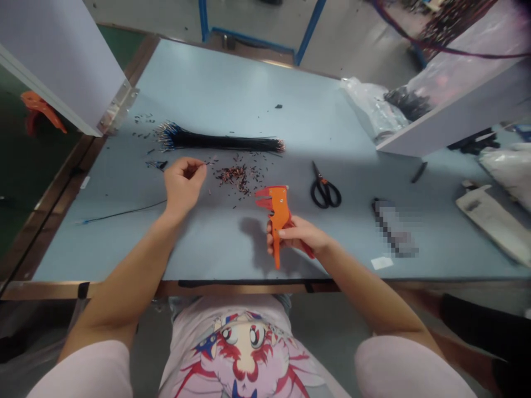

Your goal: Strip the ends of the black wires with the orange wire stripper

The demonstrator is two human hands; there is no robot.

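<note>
Near the front edge of the bench (207,237), left of its middle, a single black wire (136,209) runs from beneath the left hand (185,185) toward the left edge, ending in a blue tip. The left hand is closed, thumb and fingers pinched together on the wire, a short dark end showing at the fingertips. To its right, the right hand (296,235) grips an orange wire stripper (280,205) above the front half of the bench, fingers wrapped round the handles; its red jaws point toward the left edge, with a gap between them.

Between the hands and a little farther back lies a scatter of small dark and coppery clippings (236,178). Just behind it, a bundle of black wires (224,142) lies roughly along the bench, blue and metal ends fanned out toward the left edge, coppery ends toward the right.

Right of the stripper rest black-handled scissors (326,193), blades toward the far edge. Beyond them are a pixelated object (394,228) and, near the front edge, a white slip (382,262). A clear plastic bag (369,105) sits by the far edge, beside an upright panel (448,119). Past the front edge at right, another person's dark sleeve (477,326) shows.
</note>
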